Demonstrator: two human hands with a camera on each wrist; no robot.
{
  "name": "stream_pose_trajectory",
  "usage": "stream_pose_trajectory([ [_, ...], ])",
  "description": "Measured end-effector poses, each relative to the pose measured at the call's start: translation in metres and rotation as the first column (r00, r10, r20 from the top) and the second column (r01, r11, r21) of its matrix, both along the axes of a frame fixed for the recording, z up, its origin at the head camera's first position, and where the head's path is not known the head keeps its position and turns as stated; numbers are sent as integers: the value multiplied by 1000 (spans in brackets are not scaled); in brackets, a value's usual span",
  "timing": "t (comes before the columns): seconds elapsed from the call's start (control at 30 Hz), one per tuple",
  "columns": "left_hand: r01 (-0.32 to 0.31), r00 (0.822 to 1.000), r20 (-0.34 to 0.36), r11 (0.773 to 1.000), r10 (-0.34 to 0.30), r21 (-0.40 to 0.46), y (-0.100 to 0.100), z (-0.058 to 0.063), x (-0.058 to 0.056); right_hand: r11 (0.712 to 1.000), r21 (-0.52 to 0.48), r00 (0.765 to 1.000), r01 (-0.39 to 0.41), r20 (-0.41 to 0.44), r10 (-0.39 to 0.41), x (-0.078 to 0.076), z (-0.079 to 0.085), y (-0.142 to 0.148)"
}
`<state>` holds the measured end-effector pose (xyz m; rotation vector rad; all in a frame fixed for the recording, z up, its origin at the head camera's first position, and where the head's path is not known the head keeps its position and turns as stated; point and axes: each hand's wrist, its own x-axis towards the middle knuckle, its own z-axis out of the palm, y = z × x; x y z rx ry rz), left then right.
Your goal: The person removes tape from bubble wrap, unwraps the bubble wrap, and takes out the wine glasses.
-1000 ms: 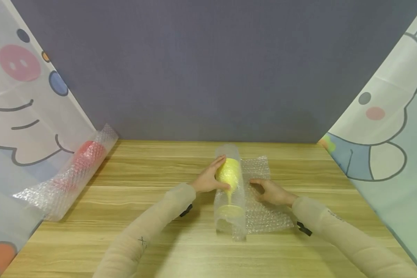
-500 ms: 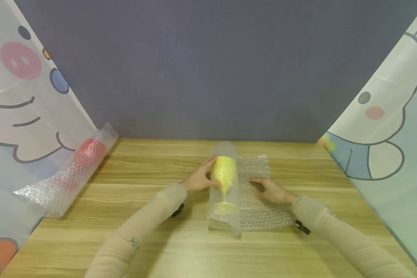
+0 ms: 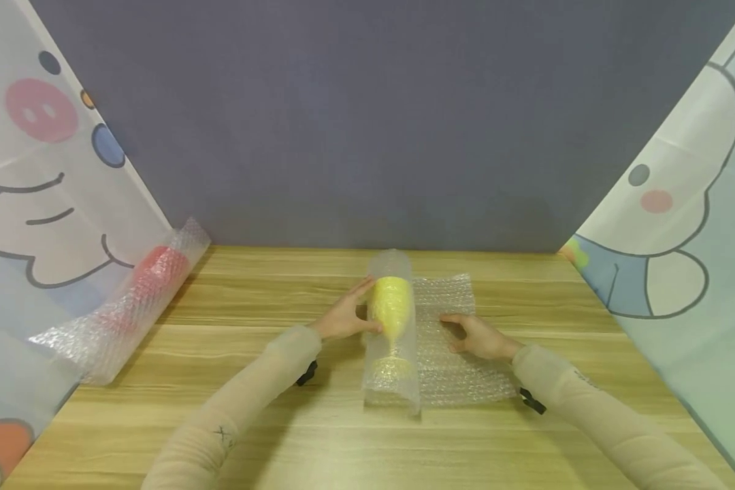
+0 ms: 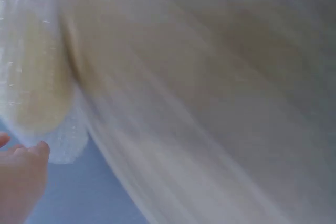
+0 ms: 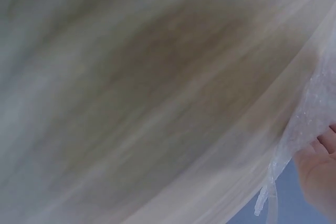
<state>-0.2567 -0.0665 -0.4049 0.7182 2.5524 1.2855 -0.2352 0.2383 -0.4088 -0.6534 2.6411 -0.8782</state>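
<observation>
Yellow goblet (image 3: 392, 299) lies on its side on the desk (image 3: 318, 435), around the middle left-to-right and nearer the back edge than the front, inside a clear bubble wrap roll (image 3: 394, 262). Long axis runs front to back, nearly straight away from the person: bowl and rim point to the grey back panel (image 3: 367, 122), stem and foot point to the person. Roll runs past the goblet at both ends, on the same axis. A flat sheet (image 3: 444, 374) of the wrap spreads right from the roll along the desk, right edge slanted. Left hand (image 3: 341, 317) is at the left side of the roll by the bowl, fingers reaching forward, thumb lower near the bowl's narrowing; grip is wide, a C shape against the wrap, not closed round it. Right hand (image 3: 480, 339) rests on the flat sheet, thumb and index apart, grip loose with nothing pinched. Both arms wear pale sleeves (image 3: 251, 398), 1 dark strap (image 3: 306, 373) showing by each wrist. Far left, a red object (image 3: 159, 269) in its own bubble wrap (image 3: 79, 340) lies diagonally along the desk's left edge, well apart from the hands, far end by the back corner. Printed cartoon cloth (image 3: 729, 320) lines both sides. Wrist views mostly blurred; fine contact there can't be told.
</observation>
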Motion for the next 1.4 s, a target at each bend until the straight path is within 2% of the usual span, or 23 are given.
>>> stream_pose_trajectory([
  [0.13,23,1000,-15,999,-23,-22,7,18,11,1000,-5,1000,-2,6,3,0,-1,1],
  [0.23,105,994,-21,993,-106,-55,19,38,25,1000,-4,1000,-14,1,14,0,-1,2],
  [0.37,251,968,3,959,-253,-135,38,61,53,1000,-11,1000,-19,7,19,1,-1,2],
  [0.43,290,956,28,938,-290,-187,44,68,66,1000,-12,1000,-19,5,20,0,0,1],
  [0.57,309,950,41,913,-309,-265,47,64,82,1000,-16,1000,-26,0,26,-2,-1,-1],
  [0.73,285,956,21,904,-294,-318,44,55,90,999,-16,999,-34,-12,33,-3,0,-1],
  [0.97,272,957,-8,907,-290,-322,41,47,97,1000,-4,1000,-16,-11,16,-2,2,1],
  [1.4,207,962,-114,935,-248,-289,34,31,103,999,-23,1000,-31,-1,31,-2,-1,2],
])
